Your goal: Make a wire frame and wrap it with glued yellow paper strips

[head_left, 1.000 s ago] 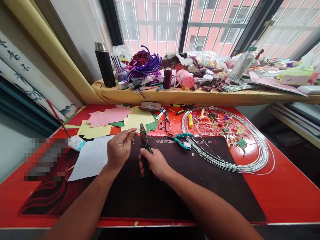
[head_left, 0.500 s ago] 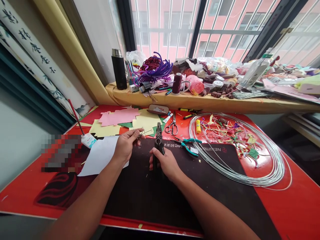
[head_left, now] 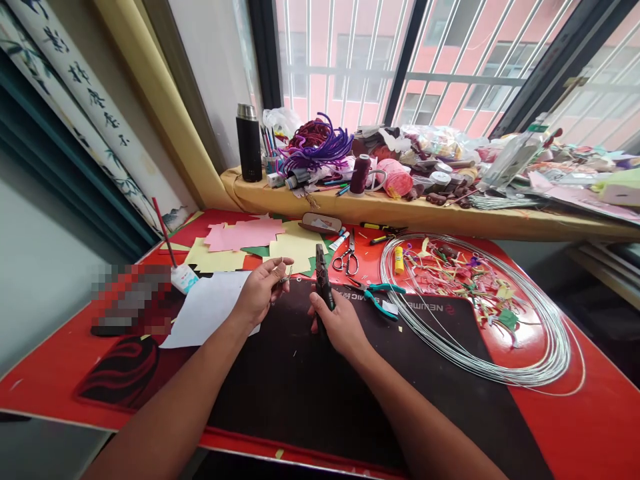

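My left hand (head_left: 261, 290) pinches a small piece of bent thin wire (head_left: 289, 275) between thumb and fingers, above the far edge of the black desk mat (head_left: 300, 393). Its exact shape is hard to make out. My right hand (head_left: 341, 321) is wrapped round the handles of dark pliers (head_left: 323, 273), whose jaws point up and away from me. The pliers and the wire are apart. A sheet of white paper (head_left: 200, 317) lies beneath and left of my left hand. Teal-handled pliers (head_left: 383, 293) rest on the mat to the right of my right hand.
A large coil of silver wire (head_left: 545, 353) lies at the right, around colourful scraps (head_left: 480, 280) and a yellow glue stick (head_left: 399, 260). Scissors (head_left: 347, 257) and yellow paper (head_left: 293, 250) lie behind my hands. A black flask (head_left: 249, 147) and purple cords (head_left: 320, 147) crowd the sill.
The wire in my left hand has turned, and its long end no longer sticks out to the right. The pliers in my right hand have rotated slightly. The whole view has shifted a little.
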A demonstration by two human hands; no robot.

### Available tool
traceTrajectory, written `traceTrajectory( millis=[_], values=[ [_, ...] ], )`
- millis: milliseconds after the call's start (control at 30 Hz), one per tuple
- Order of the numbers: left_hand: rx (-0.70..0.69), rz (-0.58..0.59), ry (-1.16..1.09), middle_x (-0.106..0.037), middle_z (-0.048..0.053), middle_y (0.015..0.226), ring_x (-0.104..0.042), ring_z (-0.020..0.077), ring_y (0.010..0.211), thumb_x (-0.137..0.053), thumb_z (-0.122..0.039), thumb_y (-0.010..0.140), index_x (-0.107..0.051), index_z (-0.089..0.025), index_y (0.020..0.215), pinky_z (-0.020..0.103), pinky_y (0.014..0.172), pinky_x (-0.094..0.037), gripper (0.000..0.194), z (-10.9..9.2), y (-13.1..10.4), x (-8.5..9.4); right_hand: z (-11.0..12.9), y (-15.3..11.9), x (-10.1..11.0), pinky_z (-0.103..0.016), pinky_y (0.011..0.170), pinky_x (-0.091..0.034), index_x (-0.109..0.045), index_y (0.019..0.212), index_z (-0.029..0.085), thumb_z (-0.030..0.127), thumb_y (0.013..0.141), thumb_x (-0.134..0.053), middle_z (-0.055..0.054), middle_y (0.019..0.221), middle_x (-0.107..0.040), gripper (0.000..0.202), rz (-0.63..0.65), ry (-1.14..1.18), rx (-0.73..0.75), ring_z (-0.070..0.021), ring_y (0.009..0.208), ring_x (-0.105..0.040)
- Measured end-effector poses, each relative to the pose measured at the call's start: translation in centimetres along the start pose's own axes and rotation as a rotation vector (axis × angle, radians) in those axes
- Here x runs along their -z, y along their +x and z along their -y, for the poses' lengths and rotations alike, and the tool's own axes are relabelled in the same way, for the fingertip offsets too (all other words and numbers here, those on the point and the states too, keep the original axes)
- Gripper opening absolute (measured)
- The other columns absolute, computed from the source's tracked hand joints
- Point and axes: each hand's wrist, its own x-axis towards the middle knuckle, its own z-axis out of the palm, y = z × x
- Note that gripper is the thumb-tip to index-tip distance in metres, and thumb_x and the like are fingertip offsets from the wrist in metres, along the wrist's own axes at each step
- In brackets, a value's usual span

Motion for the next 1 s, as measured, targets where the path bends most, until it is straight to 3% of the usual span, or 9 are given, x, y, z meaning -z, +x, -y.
traceTrajectory(
  millis=[133,300,467,633,800,900,1000],
  values=[
    [-0.123,-0.083,-0.069,-0.06,0.0,0.07,-0.036,0.005,0.048,-0.088,-0.048,0.074,-0.075,-0.017,0.085,0.02,0.04,-0.018,0.035,-0.3,0.1,0.0,0.6,-0.1,1.0,-0.03,0.061,-0.047,-0.074,0.11,0.021,0.058,0.099,-0.054,-0.003,0.073,-0.074,0.043,-0.096,-0.394,0.135,-0.0205,0.059,-0.067],
    [-0.228,-0.171,-0.033,-0.062,0.004,0.076,-0.042,0.0085,0.056,-0.085,-0.052,0.075,-0.079,-0.017,0.08,0.022,0.045,-0.029,0.035,-1.0,-0.1,0.4,0.8,0.0,1.5,-0.034,0.078,-0.052,-0.068,0.136,0.025,0.048,0.099,-0.06,-0.009,0.114,-0.078,0.044,-0.184,-0.673,0.244,-0.0237,0.076,-0.072],
    [-0.256,-0.096,0.142,-0.054,0.0,0.07,-0.045,0.0116,0.061,-0.075,-0.055,0.085,-0.081,-0.017,0.093,0.025,0.055,-0.039,0.038,-1.0,-0.4,0.7,0.3,-0.2,1.2,-0.037,0.087,-0.053,-0.065,0.14,0.021,0.045,0.099,-0.062,-0.012,0.12,-0.076,0.048,-0.142,-0.801,0.268,-0.0302,0.1,-0.073],
    [-0.254,0.058,0.298,-0.058,0.0,0.077,-0.052,0.0137,0.069,-0.069,-0.045,0.093,-0.075,-0.02,0.113,0.025,0.063,-0.042,0.032,-0.6,-0.8,0.4,-0.5,-0.1,0.8,-0.043,0.094,-0.051,-0.075,0.125,0.02,0.035,0.098,-0.066,-0.015,0.113,-0.076,0.032,-0.048,-0.81,0.313,-0.0338,0.107,-0.069],
    [-0.275,0.067,0.372,-0.063,0.001,0.076,-0.054,0.0146,0.066,-0.073,-0.039,0.088,-0.074,-0.021,0.096,0.026,0.062,-0.043,0.02,-0.5,-0.9,0.0,-1.0,0.1,0.8,-0.045,0.095,-0.05,-0.079,0.114,0.022,0.024,0.098,-0.062,-0.013,0.108,-0.077,0.024,-0.015,-0.768,0.364,-0.0326,0.104,-0.067],
    [-0.269,0.103,0.387,-0.065,0.001,0.075,-0.056,0.0153,0.067,-0.075,-0.04,0.086,-0.076,-0.02,0.093,0.026,0.062,-0.043,0.021,-0.4,-0.7,0.1,-0.9,0.1,0.7,-0.043,0.096,-0.05,-0.079,0.105,0.023,0.027,0.099,-0.06,-0.01,0.106,-0.078,0.021,-0.02,-0.615,0.396,-0.0297,0.104,-0.067],
    [-0.248,0.162,0.418,-0.069,0.003,0.078,-0.058,0.0164,0.071,-0.077,-0.039,0.085,-0.078,-0.02,0.091,0.027,0.064,-0.044,0.02,-0.2,-0.5,0.2,-0.6,0.3,0.9,-0.039,0.09,-0.052,-0.079,0.098,0.023,0.033,0.1,-0.058,-0.009,0.102,-0.079,0.023,-0.06,-0.409,0.332,-0.0274,0.097,-0.07]
  ],
)
